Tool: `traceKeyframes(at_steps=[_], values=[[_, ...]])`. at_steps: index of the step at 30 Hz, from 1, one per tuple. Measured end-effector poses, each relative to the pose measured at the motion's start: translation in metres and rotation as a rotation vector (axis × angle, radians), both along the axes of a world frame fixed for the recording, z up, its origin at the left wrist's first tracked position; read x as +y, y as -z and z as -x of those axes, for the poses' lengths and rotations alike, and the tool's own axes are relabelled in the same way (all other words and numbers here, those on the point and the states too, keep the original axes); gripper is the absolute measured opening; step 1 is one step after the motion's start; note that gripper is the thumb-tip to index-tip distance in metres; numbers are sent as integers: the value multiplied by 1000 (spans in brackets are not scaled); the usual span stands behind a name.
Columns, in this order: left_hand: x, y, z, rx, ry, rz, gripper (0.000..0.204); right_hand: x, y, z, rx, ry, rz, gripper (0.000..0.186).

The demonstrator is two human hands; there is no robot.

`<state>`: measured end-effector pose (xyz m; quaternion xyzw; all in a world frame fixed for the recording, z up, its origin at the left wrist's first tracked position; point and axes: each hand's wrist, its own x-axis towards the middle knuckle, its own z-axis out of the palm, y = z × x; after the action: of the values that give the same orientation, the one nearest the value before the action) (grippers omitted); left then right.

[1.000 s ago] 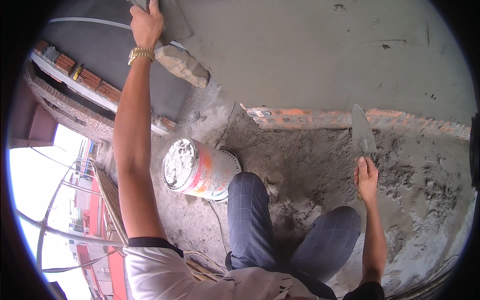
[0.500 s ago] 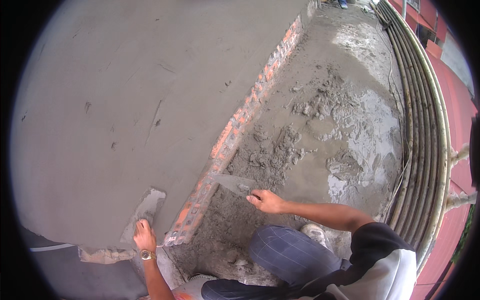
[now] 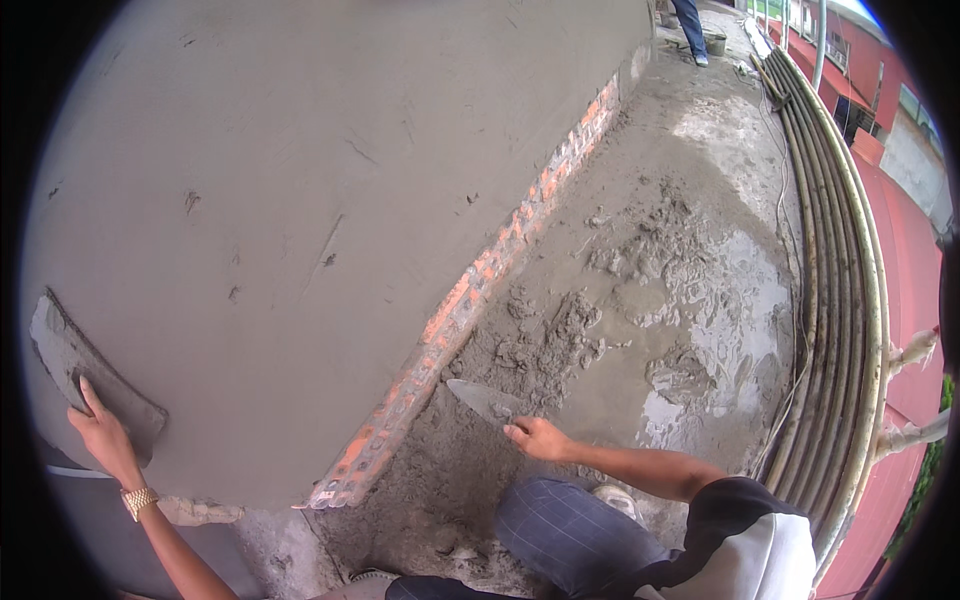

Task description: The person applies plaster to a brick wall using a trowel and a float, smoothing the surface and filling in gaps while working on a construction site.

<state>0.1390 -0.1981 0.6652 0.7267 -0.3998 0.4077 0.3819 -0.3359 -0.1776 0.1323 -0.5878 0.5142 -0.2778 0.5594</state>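
My left hand (image 3: 104,440), a gold watch at its wrist, grips a rectangular plastering float (image 3: 128,408). The float lies against the grey plastered wall (image 3: 250,230) near its lower left edge. In my right hand (image 3: 537,439) is a pointed trowel (image 3: 484,400), its blade aimed left over the wet mortar (image 3: 530,335) on the ground. The blade tip comes close to a strip of bare red brick (image 3: 450,315) along the wall's foot. Fingers cover the handles of both tools. Dark scratches and specks mark the plaster.
Long metal pipes (image 3: 835,260) run along the right side, with a cable (image 3: 787,200) beside them. Puddles and lumps of mortar cover the ground. Another person's leg (image 3: 690,28) shows at the far end, next to a bucket (image 3: 715,44). My bent knee (image 3: 570,530) is close below.
My left hand has carried the float leftward and up along the wall, away from the brick strip. The trowel has shifted slightly right and down, off the bricks. The view has tilted up.
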Motion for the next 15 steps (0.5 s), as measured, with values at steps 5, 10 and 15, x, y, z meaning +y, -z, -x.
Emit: traceKeyframes(at_steps=[5, 10, 15], values=[[-91, 162, 183, -293, 206, -181, 34, 9, -4, 14, 11, 51, -100, 53], [-114, 351, 194, -737, 155, -750, 41, 23, 4, 20, -25, 127, -11, 51], [-47, 378, 125, -693, 234, -1073, 34, 41, 14, 62, 24, 263, -80, 51]])
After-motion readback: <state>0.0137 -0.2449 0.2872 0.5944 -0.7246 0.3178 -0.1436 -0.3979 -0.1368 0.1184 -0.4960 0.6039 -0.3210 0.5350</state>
